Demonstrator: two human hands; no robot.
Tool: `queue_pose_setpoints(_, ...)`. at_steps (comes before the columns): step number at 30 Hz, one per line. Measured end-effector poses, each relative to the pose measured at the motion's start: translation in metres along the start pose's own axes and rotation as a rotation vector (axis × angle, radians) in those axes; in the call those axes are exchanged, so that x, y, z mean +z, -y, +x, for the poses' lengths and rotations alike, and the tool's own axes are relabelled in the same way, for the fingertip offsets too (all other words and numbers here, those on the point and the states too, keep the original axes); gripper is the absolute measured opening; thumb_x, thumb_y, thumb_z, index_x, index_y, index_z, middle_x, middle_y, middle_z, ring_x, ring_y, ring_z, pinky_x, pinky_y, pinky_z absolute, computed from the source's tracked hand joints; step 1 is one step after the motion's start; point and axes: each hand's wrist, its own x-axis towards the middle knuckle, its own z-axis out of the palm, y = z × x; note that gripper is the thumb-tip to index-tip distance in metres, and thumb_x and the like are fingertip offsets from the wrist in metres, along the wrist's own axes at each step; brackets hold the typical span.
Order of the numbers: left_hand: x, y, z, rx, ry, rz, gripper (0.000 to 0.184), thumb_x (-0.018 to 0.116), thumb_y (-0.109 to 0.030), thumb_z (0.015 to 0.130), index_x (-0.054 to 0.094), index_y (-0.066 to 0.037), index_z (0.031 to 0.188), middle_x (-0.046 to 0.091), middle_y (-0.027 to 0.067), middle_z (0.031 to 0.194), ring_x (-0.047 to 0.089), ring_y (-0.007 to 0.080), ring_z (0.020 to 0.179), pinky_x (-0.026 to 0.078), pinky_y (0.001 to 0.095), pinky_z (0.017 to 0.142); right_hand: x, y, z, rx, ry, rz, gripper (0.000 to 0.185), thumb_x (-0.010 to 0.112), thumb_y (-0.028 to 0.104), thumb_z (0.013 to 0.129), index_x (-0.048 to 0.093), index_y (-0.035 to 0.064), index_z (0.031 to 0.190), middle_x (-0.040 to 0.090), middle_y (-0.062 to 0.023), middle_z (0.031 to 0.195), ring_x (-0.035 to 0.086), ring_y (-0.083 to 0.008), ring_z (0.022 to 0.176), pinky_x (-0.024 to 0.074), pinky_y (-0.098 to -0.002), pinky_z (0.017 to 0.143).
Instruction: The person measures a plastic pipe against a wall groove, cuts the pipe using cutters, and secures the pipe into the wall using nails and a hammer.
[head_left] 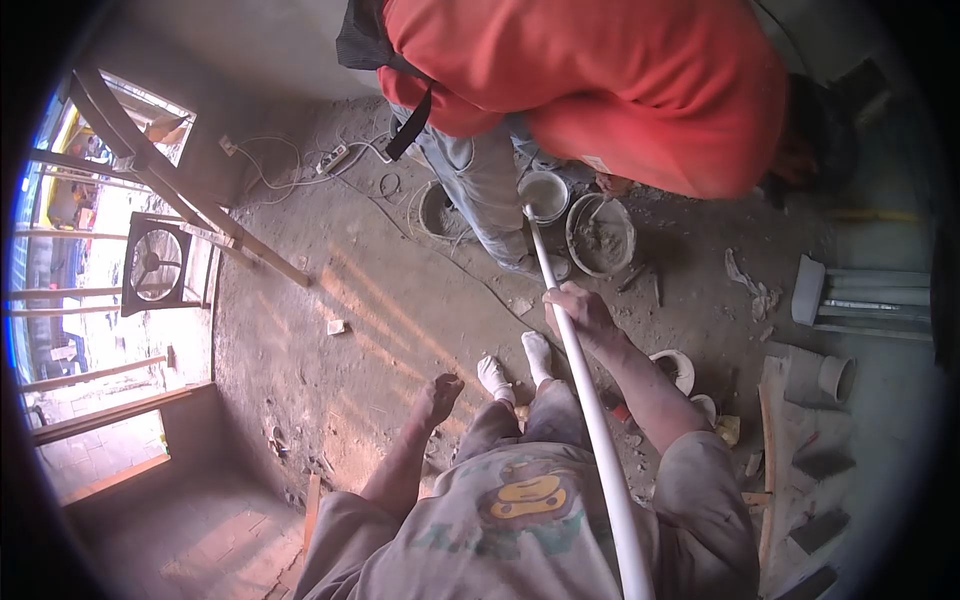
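Observation:
My right hand is wrapped round a long white pipe, which runs from beside my body up and away to the buckets on the floor. The pipe's far end lies against or just over the rim of a small bucket; I cannot tell which. Beside that stands a larger bucket with grey wet mortar in it. My left hand hangs to the left of my legs, fingers curled in, and no object shows in it. It touches nothing.
A person in a red top bends over close to the buckets. Another bucket stands behind that person's leg. A power strip and cables cross the dusty floor. Leaning timber and a square fan are left; a white plastic stool lies right.

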Motion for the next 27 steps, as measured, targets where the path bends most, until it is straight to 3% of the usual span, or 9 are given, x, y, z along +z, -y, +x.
queue_pose_setpoints(4,0.001,-0.004,0.000,0.033,0.003,0.005,0.049,0.058,-0.044,0.093,0.061,-0.001,0.116,0.069,0.0204,0.097,0.067,0.0300,0.096,0.052,0.0371,0.079,-0.043,-0.024,-0.011,0.191,0.091,0.151,0.048,0.053,0.052,0.089,0.065,0.0053,0.094,0.058,-0.0036,0.067,0.059,-0.0096,0.054,0.0511,-0.0256,0.043)
queue_pose_setpoints(9,0.007,0.012,-0.001,-0.016,0.017,-0.025,0.050,0.058,-0.043,0.092,0.060,-0.001,0.118,0.069,0.0221,0.103,0.066,0.0313,0.101,0.051,0.0370,0.084,0.001,0.001,-0.003,-0.078,-0.073,-0.114,0.023,0.059,0.029,0.087,0.064,0.0070,0.087,0.059,-0.0081,0.071,0.061,-0.0203,0.059,0.0514,-0.0304,0.047)
queue_pose_setpoints(11,0.003,0.009,0.002,-0.028,0.023,-0.010,0.050,0.058,-0.043,0.093,0.060,-0.001,0.119,0.069,0.0225,0.103,0.066,0.0307,0.102,0.051,0.0371,0.085,-0.013,-0.001,-0.007,0.103,0.102,0.099,0.023,0.058,0.029,0.088,0.064,0.0073,0.087,0.059,-0.0089,0.071,0.061,-0.0207,0.060,0.0517,-0.0331,0.049)
queue_pose_setpoints(16,0.000,0.005,0.004,-0.046,0.025,-0.059,0.050,0.058,-0.042,0.092,0.059,-0.001,0.119,0.068,0.0232,0.105,0.066,0.0313,0.102,0.052,0.0371,0.085,-0.023,-0.022,-0.009,0.200,0.010,0.106,0.014,0.061,0.019,0.084,0.064,0.0057,0.087,0.059,-0.0085,0.072,0.060,-0.0211,0.059,0.0524,-0.0341,0.049)
queue_pose_setpoints(19,-0.002,-0.001,0.002,-0.041,0.023,0.046,0.049,0.058,-0.042,0.093,0.059,0.000,0.119,0.069,0.0234,0.103,0.067,0.0309,0.101,0.052,0.0373,0.084,-0.001,-0.003,-0.002,-0.101,-0.093,-0.140,0.009,0.060,0.015,0.082,0.063,0.0094,0.088,0.059,-0.0079,0.071,0.060,-0.0225,0.060,0.0513,-0.0338,0.047)
queue_pose_setpoints(21,-0.002,-0.006,-0.001,-0.033,0.018,-0.039,0.049,0.058,-0.042,0.092,0.060,0.000,0.118,0.069,0.0235,0.103,0.067,0.0314,0.102,0.052,0.0378,0.084,-0.022,-0.011,-0.008,0.081,0.052,0.035,0.015,0.062,0.023,0.085,0.063,0.0078,0.089,0.059,-0.0052,0.071,0.059,-0.0182,0.056,0.0490,-0.0297,0.043)
queue_pose_setpoints(22,-0.001,-0.007,0.000,-0.024,0.013,-0.083,0.049,0.058,-0.043,0.092,0.060,0.000,0.118,0.069,0.0235,0.103,0.067,0.0317,0.102,0.052,0.0380,0.084,-0.044,-0.004,-0.007,0.540,0.104,0.604,0.027,0.063,0.032,0.088,0.063,0.0049,0.089,0.060,-0.0040,0.072,0.058,-0.0128,0.053,0.0471,-0.0254,0.041)
queue_pose_setpoints(25,0.003,0.007,0.004,-0.048,-0.027,-0.049,0.050,0.059,-0.044,0.092,0.059,-0.001,0.119,0.068,0.0232,0.105,0.066,0.0333,0.103,0.052,0.0389,0.085,-0.042,-0.004,-0.003,0.371,0.032,0.380,0.024,0.061,0.028,0.089,0.065,0.0044,0.091,0.060,-0.0041,0.073,0.059,-0.0129,0.054,0.0492,-0.0244,0.042)
queue_pose_setpoints(27,0.006,0.026,-0.002,-0.093,0.020,-0.015,0.051,0.059,-0.044,0.092,0.059,-0.002,0.119,0.068,0.0230,0.106,0.065,0.0340,0.104,0.052,0.0393,0.086,-0.001,-0.003,-0.003,0.098,0.048,0.019,0.012,0.063,0.017,0.081,0.067,0.0088,0.089,0.060,-0.0087,0.072,0.063,-0.0235,0.059,0.0551,-0.0352,0.053)
